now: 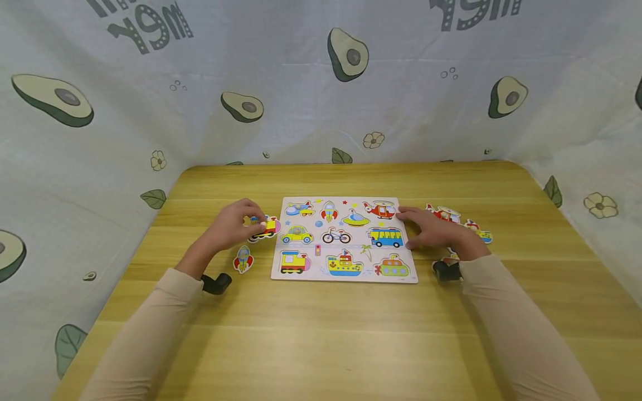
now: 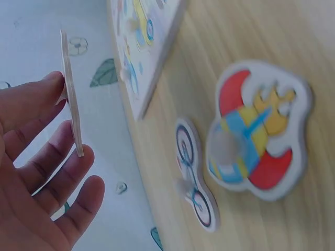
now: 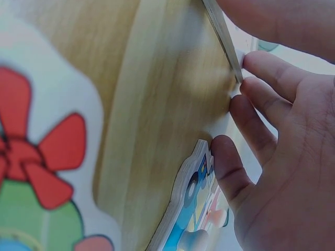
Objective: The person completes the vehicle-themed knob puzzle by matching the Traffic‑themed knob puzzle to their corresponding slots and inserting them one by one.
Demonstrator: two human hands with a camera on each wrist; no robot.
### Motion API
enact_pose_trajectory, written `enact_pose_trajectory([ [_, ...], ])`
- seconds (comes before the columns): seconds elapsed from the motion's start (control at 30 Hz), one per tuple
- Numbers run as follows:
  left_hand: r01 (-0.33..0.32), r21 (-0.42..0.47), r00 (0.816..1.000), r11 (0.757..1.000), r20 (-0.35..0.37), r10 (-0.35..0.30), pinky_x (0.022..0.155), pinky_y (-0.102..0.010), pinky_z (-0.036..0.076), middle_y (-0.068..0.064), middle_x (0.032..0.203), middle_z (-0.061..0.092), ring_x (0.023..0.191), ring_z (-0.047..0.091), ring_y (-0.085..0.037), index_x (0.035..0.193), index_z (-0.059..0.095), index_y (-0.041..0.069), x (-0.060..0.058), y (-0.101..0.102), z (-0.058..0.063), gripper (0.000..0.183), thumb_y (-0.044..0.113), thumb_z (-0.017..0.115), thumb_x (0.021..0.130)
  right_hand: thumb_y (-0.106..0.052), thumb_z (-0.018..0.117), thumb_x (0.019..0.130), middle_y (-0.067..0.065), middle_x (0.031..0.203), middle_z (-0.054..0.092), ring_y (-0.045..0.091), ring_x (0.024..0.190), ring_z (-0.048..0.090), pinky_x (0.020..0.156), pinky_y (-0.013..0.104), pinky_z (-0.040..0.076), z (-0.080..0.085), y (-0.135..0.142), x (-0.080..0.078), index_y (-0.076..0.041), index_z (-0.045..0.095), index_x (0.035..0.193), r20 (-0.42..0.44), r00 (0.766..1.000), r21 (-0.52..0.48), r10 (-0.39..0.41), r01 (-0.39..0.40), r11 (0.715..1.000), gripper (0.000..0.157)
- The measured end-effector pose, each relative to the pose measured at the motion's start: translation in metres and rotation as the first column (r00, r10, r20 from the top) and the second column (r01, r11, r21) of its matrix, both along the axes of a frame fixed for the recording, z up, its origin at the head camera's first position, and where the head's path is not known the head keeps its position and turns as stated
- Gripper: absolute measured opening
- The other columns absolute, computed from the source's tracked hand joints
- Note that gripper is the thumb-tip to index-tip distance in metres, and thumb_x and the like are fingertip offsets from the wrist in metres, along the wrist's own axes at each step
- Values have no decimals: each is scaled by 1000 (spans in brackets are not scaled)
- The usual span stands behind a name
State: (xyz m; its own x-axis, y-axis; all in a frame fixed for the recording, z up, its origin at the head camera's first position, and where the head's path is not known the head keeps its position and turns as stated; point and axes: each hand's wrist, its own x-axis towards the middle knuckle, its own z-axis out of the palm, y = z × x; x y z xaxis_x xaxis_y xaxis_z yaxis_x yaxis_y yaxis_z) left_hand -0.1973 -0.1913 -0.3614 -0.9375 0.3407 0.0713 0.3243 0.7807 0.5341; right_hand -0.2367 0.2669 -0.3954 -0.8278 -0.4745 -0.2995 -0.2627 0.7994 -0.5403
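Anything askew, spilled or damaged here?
Nothing stands out: the puzzle board sits roughly square on the table, with no spill or visible damage. The rocket piece and bike piece lie loose beside it; the left hand holds the train piece.

A: What is seen behind the desk (image 1: 351, 337)?

B: The far side and both flanks are screened by a pale grey-white cloth (image 1: 296, 120), lightly creased. It is printed with halved avocados (image 1: 348, 54), green leaves (image 1: 152, 198) and cream flowers (image 1: 601, 205); large grey letters (image 1: 180, 21) are cut off by the top edge of the head view.

A: How is the desk finished?

B: It is surfaced in yellow-brown wood grain, marked by bands from side to side. Its far corners are rounded.

A: And the light?

B: A soft sheen is cast on the wood; the cloth is gently shaded along its folds.
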Motion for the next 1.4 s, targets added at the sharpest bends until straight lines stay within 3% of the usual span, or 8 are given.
enact_pose_trajectory([
  [0.13, 47, 14, 999, 999, -21, -47, 85, -45, 51, -11, 116, 64, 106, 60, -30, 94, 74, 11, 5, 11, 3, 7, 16, 71, 91, -16, 75, 83, 24, 163, 17, 51, 148, 11, 117, 70, 14, 2, -1, 1, 3, 34, 151, 4, 1000, 3, -2, 2, 1000, 82],
  [0.27, 107, 33, 993, 994, -45, -105, 85, -47, 52, -10, 112, 65, 103, 60, -29, 93, 75, 11, 11, 21, 5, 6, 15, 72, 90, -17, 76, 82, 25, 162, 18, 51, 147, 12, 116, 70, 15, 3, 0, 1, 3, 35, 151, 1, 1000, 1, 3, -3, 1000, 83],
  [0.53, 181, -12, 983, 983, 10, -181, 89, -46, 53, -6, 107, 66, 100, 62, -25, 92, 76, 12, 20, 36, -4, 6, 16, 73, 89, -16, 76, 81, 25, 162, 18, 52, 148, 11, 116, 70, 14, 0, -1, -1, 3, 35, 150, 2, 1000, 8, -1, 1, 1000, 82],
  [0.97, 246, -60, 968, 967, 61, -242, 88, -37, 51, 0, 101, 66, 99, 62, -19, 90, 76, 13, 25, 47, -28, 6, 18, 75, 88, -22, 77, 81, 25, 161, 19, 52, 146, 12, 115, 71, 15, 1, 2, 2, 3, 36, 150, -11, 1000, -43, 9, -10, 999, 84],
  [1.4, 247, -113, 969, 962, 54, -242, 97, -43, 49, -1, 103, 67, 106, 61, -24, 89, 76, 14, 27, 52, -35, 5, 19, 74, 88, -15, 76, 82, 25, 163, 17, 52, 148, 11, 117, 70, 13, 1, -2, 0, 3, 35, 151, 8, 1000, 8, -8, 8, 1000, 83],
])
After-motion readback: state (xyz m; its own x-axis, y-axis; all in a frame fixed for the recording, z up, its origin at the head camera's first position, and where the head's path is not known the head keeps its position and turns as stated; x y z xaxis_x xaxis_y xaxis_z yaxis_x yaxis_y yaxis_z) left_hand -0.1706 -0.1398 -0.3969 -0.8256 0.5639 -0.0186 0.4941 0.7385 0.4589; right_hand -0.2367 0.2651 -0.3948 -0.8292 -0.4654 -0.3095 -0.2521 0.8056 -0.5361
